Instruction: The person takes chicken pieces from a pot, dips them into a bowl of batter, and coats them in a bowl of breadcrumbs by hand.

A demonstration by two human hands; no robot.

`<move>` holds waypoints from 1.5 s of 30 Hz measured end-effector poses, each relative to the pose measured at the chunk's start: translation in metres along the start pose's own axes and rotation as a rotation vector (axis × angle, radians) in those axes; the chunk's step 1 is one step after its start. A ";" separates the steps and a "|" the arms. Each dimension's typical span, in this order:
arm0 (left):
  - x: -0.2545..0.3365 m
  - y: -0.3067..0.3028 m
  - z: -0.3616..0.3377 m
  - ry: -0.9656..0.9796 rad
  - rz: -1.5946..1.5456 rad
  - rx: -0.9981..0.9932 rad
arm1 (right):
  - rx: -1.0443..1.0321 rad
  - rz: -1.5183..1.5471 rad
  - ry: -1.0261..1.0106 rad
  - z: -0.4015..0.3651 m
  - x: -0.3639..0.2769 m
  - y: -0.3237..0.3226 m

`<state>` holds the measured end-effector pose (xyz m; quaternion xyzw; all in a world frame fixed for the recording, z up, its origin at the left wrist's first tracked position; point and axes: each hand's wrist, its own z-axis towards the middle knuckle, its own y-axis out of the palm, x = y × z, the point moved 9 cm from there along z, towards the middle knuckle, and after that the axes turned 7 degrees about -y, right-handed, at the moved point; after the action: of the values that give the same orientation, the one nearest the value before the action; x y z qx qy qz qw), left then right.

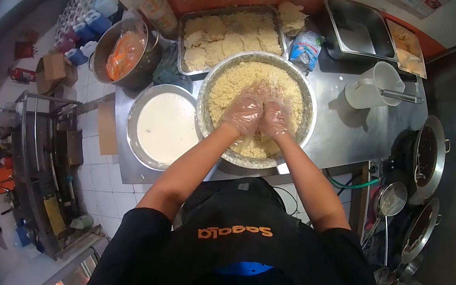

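Observation:
Both my hands, in clear plastic gloves, are inside a large round metal bowl (203,116) of pale yellow breadcrumbs (232,80). My left hand (246,111) and my right hand (275,116) press side by side into the crumbs, fingers closed and pointing away from me. Crumbs and glare hide the fingertips, so whatever they grip does not show. Left of the bowl stands a metal basin (133,130) of white liquid batter (165,123). Behind it, a rectangular metal tray (182,46) holds flat crumb-coated pieces (233,33).
A pot (102,54) with an orange-filled bag stands at the back left. Rightward on the steel table (329,141) are a white pitcher (368,87), a deep steel pan (358,38) and a blue-white packet (306,50). Woks of dark oil (428,156) and a strainer (392,198) lie far right.

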<state>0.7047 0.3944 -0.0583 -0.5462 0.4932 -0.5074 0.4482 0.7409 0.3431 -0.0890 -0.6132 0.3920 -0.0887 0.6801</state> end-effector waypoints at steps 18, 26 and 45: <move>-0.001 -0.034 -0.034 -0.070 -0.168 0.127 | 0.553 0.312 0.214 -0.031 0.022 -0.057; 0.004 -0.067 -0.080 -0.094 -0.356 0.254 | 0.287 0.313 0.635 -0.025 0.061 -0.014; -0.019 -0.074 -0.123 -0.113 -0.620 0.365 | 0.209 0.716 0.660 0.009 0.111 0.060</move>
<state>0.5888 0.4226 0.0235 -0.6080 0.1799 -0.6678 0.3898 0.8002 0.2971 -0.1906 -0.3078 0.7613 -0.0776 0.5653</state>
